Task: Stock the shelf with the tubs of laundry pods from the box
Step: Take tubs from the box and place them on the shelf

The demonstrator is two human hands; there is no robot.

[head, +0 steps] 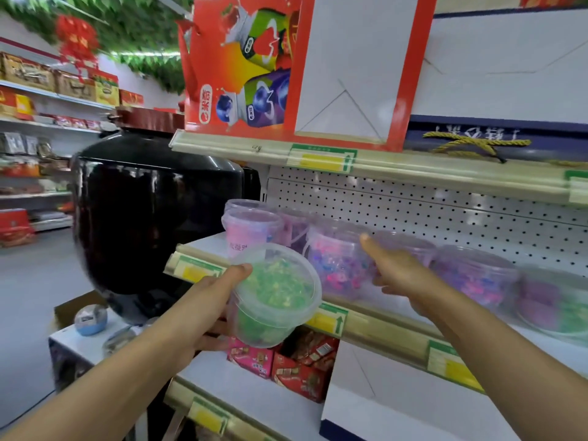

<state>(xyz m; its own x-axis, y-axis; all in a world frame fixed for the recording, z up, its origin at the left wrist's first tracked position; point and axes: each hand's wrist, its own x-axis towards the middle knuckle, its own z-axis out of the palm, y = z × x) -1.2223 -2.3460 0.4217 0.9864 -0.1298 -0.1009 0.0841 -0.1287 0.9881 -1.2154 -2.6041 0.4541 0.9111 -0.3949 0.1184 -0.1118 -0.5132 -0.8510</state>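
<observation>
The left hand point(219, 300) gripped a clear tub of green pods point(273, 296), thumb hooked over the near rim and fingers curled round the underside, holding it in the air just short of the shelf edge point(375, 326). Beyond it, the right hand point(397, 272) reached in with fingers mostly straight and relaxed, resting against a tub of pink and purple pods point(337, 259) in the row already on the shelf.

The tub in the left hand was tilted — its lid faced up and back toward the person, its top-to-bottom axis leaning away from upright, base pointing down toward the shelf below. To do this step well, I'd judge it needed levelling first, then sliding base-down into a gap beside the right hand, which could steady or nudge the neighbouring tubs so nothing toppled. Blur made the exact gap hard to pick out.
</observation>
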